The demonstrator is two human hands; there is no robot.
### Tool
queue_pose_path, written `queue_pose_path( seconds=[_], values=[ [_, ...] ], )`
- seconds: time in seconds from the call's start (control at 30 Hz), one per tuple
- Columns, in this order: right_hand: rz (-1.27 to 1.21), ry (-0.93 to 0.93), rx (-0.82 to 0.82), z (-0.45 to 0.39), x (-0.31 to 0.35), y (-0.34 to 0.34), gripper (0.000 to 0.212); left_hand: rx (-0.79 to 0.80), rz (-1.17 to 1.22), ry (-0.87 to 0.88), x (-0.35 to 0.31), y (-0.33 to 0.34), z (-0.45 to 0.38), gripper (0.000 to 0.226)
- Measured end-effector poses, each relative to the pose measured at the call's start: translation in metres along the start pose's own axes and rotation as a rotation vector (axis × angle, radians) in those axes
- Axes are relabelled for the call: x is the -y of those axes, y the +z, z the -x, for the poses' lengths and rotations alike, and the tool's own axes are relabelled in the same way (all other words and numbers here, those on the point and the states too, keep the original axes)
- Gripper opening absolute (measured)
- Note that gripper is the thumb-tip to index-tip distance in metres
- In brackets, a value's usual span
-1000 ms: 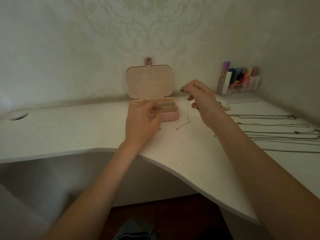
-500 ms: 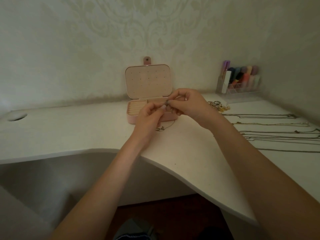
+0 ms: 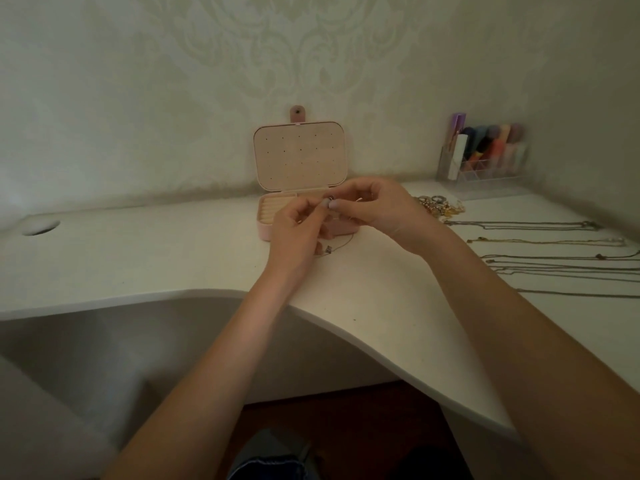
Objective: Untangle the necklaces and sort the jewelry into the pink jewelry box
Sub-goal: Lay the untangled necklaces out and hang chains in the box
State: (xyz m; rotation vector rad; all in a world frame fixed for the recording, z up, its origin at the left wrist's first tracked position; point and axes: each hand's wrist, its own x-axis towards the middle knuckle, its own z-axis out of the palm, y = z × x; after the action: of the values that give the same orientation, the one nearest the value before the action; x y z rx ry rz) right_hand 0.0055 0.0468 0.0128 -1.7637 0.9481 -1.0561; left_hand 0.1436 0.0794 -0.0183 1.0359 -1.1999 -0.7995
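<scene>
pink jewelry box (image 3: 277, 216) sits open on my white bench (image 3: 138, 258), perforated lid (image 3: 300, 154) upright against the wall. my left hand (image 3: 298, 233) and right hand (image 3: 377, 209) meet just in front of it, fingers pinched on a thin gold necklace chain (image 3: 337, 245) whose loop droops onto the bench. straightened chains (image 3: 554, 261) lie in rows to the right, beyond a small tangled jewelry pile (image 3: 438, 206).
</scene>
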Motion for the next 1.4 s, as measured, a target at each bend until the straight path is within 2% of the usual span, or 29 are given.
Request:
queue_pose_path(
  seconds=[0.13, 0.4, 0.67, 0.83, 1.0, 1.4],
  values=[
    [0.020, -0.025, -0.080, -0.002, -0.002, 0.000, 0.010, -0.046, -0.051, 0.032, -0.003, 0.001, 0.005, 0.012],
    [-0.091, 0.054, -0.088, -0.005, -0.003, 0.004, 0.020, -0.035, -0.088, 0.056, -0.002, 0.003, 0.007, 0.010],
    [-0.092, 0.035, -0.120, -0.002, 0.000, 0.003, 0.015, -0.059, -0.099, 0.038, 0.002, 0.003, 0.003, 0.005],
    [-0.073, 0.014, -0.102, -0.002, 0.001, 0.002, 0.018, -0.083, -0.088, 0.042, 0.001, 0.001, 0.004, 0.014],
    [-0.104, 0.026, -0.054, -0.003, 0.001, -0.001, 0.026, -0.050, -0.022, 0.014, -0.002, 0.002, 0.006, 0.008],
    [-0.281, 0.083, 0.101, 0.001, 0.003, -0.005, 0.017, -0.096, -0.066, 0.076, -0.006, 0.001, 0.009, 0.010]
  ],
)
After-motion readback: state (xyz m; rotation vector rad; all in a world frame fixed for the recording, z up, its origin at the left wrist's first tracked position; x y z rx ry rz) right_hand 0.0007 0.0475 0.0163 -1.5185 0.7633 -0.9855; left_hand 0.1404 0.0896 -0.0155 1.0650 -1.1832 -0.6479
